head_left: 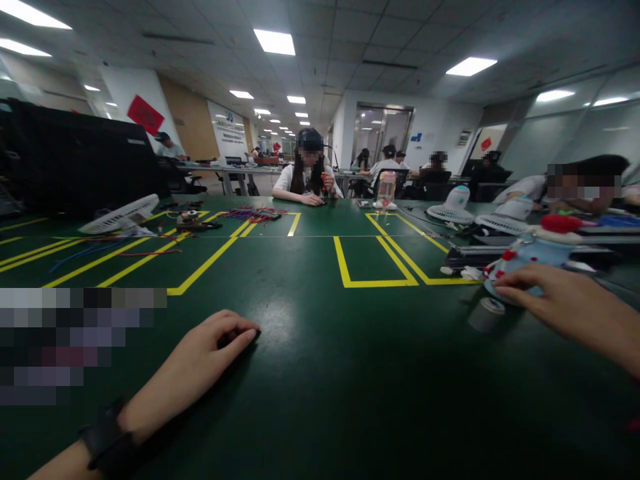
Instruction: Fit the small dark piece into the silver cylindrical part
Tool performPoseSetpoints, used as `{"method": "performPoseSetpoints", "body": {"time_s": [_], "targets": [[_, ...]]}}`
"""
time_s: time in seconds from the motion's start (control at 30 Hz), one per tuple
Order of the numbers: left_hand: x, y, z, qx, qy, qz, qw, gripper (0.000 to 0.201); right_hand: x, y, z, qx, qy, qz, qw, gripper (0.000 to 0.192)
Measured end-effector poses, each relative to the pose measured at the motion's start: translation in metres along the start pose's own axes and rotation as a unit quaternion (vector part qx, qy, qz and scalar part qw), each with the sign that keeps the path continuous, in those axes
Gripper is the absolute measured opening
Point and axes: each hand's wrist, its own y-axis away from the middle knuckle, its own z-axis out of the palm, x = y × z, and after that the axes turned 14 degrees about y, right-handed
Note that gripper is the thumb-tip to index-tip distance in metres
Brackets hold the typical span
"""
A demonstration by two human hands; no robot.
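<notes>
Both hands' fingers curl loosely: right hand (565, 303) touching blue toy (530, 257), left hand (200, 367) empty.

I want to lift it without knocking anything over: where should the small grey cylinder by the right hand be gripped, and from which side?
Probably best taken around its round side wall, coming down from above. The grey cylinder seems to lean slightly on the green table, its lighter top uncovered. The right hand rests just beside it on the blue-and-white toy, so thumb and forefinger could likely drop onto it.

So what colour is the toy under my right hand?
Light blue toy with a red top, seen in the head view.
</notes>
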Motion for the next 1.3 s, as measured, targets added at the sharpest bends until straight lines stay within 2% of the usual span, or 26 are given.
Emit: {"method": "performPoseSetpoints", "body": {"time_s": [0.07,0.13,0.33,0.47,0.57,0.67,0.77,0.87,0.93,1.0,1.1,1.2,1.3], "targets": [[0.0,0.0,0.0,0.002,-0.002,0.0,1.0,0.034,0.019,0.003,0.007,-0.053,-0.015,0.018,0.998,0.028],[0.0,0.0,0.0,0.003,-0.003,0.001,1.0,0.032,0.022,0.004,0.013,-0.073,-0.036,0.009,0.997,0.028],[0.001,0.002,-0.001,-0.002,0.002,-0.009,1.0,0.03,0.008,0.004,0.012,-0.065,-0.043,0.002,0.997,0.031],[0.002,0.002,-0.001,-0.009,0.008,-0.009,1.0,0.031,0.008,0.004,0.011,-0.035,-0.033,0.012,0.999,0.029],[0.001,0.003,-0.002,-0.014,0.009,-0.01,1.0,0.031,0.007,0.003,0.011,-0.058,-0.037,0.027,0.997,0.03],[-0.001,0.002,-0.002,-0.016,0.01,-0.007,1.0,0.031,0.006,0.003,0.011,-0.111,-0.054,0.058,0.991,0.036],[-0.002,0.001,-0.001,-0.016,0.009,-0.004,1.0,0.031,0.011,0.004,0.017,-0.126,-0.087,0.074,0.985,0.045],[-0.002,0.001,-0.001,-0.017,0.005,0.0,1.0,0.032,0.019,0.008,0.029,-0.137,-0.161,0.064,0.975,0.06],[-0.001,0.001,0.0,-0.012,0.002,0.005,1.0,0.031,0.017,0.011,0.032,-0.15,-0.176,0.046,0.972,0.06],[0.001,0.002,0.001,-0.006,0.0,0.005,1.0,0.031,0.0,0.011,0.027,-0.133,-0.156,0.031,0.978,0.052],[0.002,0.002,0.002,-0.003,0.0,0.001,1.0,0.032,-0.051,0.011,0.009,-0.081,-0.179,-0.015,0.98,0.052],[0.002,0.002,0.002,-0.007,0.003,0.001,1.0,0.032,-0.119,0.014,-0.008,-0.066,-0.276,-0.123,0.951,0.046],[0.0,0.002,0.0,-0.01,0.004,0.003,1.0,0.032,-0.175,0.023,-0.012,-0.065,-0.345,-0.229,0.908,0.041]]}}
